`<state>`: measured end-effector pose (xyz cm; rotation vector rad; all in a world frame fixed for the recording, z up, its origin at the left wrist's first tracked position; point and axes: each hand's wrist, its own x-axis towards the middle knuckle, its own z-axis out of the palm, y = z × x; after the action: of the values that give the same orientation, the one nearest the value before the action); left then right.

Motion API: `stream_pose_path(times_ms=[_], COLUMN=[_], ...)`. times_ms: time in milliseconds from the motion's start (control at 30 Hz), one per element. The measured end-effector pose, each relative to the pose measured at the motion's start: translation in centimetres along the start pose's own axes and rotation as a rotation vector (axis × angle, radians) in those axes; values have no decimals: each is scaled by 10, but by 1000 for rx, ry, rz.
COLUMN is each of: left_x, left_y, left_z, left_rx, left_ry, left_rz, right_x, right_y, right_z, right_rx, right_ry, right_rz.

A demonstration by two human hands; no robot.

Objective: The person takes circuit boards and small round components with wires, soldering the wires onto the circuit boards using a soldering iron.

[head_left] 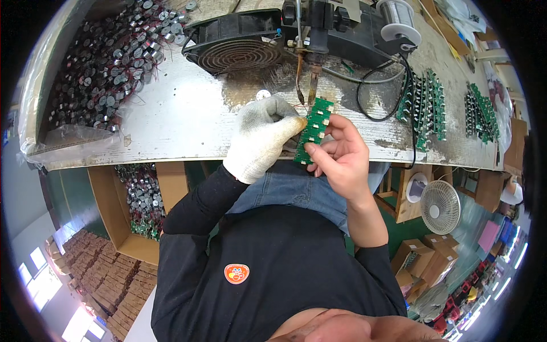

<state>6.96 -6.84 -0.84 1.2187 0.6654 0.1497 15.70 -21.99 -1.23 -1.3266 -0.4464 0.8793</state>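
- Both hands share a grip on a green circuit board (314, 130): the bare right hand (341, 161) pinches its lower end between thumb and fingers, while the gloved left hand (260, 137) closes its fingertips on the upper left edge, seemingly to steady it.
- Held upright over the tabletop (176, 111) edge, the board's top sits just under a fixed soldering iron (313, 71), apparently so the tip meets it.
- Behind the iron, a black fan (236, 48) lies flat, probably for fumes, and a solder spool (397, 14) stands close by.
- More green boards (424, 105) stand in rows to the right.
- Small metal parts (108, 62) are heaped far left, within reach.
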Motion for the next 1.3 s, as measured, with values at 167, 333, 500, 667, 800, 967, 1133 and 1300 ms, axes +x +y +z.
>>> stream_pose_path(times_ms=[167,333,500,667,800,967,1133,1300], left_x=[0,-8,1,18,38,80,119,90], left_y=[6,2,-1,24,59,106,101,94], left_z=[-2,-21,-66,-144,-158,-169,-195,-181], left_rx=[62,129,636,988,1249,1544,1675,1675], left_ry=[6,109,433,945,1011,964,790,680], left_rz=[44,191,644,692,456,432,335,369], right_x=[3,5,8,8,9,8,8,6], right_y=[-1,-2,0,9,10,10,9,10], right_z=[1,3,-9,-17,-15,-11,-8,-11], right_rx=[3,27,-10,29,13,-2,-19,25], right_ry=[-4,20,106,46,35,47,58,56], right_rz=[-3,48,-9,-44,-70,-82,-95,-111])
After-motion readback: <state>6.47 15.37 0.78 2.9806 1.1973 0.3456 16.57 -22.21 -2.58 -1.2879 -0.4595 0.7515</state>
